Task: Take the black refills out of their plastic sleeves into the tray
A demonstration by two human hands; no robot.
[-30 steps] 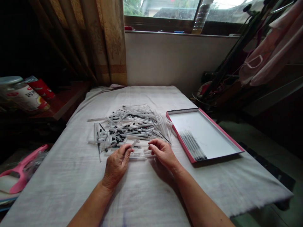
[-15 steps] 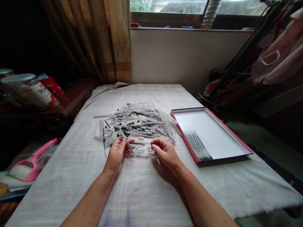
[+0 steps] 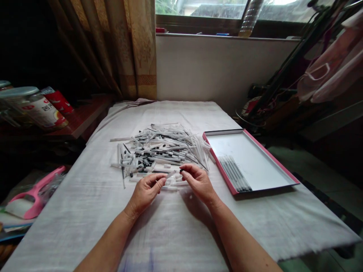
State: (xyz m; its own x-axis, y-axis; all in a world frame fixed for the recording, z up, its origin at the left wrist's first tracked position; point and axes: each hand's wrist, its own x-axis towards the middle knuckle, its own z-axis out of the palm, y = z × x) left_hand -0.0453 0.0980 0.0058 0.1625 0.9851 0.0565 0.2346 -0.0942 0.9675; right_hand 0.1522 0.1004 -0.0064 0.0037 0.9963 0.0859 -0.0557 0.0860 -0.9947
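Both hands hover low over the white cloth-covered counter (image 3: 170,234), close together with only a small gap between them. Left hand (image 3: 147,190) is curled, its thumb and forefinger closed on one end of a slim clear plastic tube (image 3: 171,175). Right hand (image 3: 198,181) is curled too, its thumb and forefinger pinched on the tube's other end, where a small dark piece shows. The tube spans the gap between the two hands, tilted up slightly toward the right one, just above the cloth.

Directly beyond the fingertips lies a loose heap of clear plastic tubes and black-tipped refills (image 3: 161,147), its near edge almost touching the hands. To the right of the right hand, near the heap, sits a shallow white tray with a pink rim (image 3: 256,151); a neat row of dark slim pens (image 3: 235,173) lies side by side at its near end.

Well to the left of the left hand, off the counter, lies a pink-handled tool (image 3: 36,189). Farther back on that side stands a plastic jar with a pale blue lid (image 3: 34,107). Beyond everything hangs a beige patterned curtain (image 3: 138,49).
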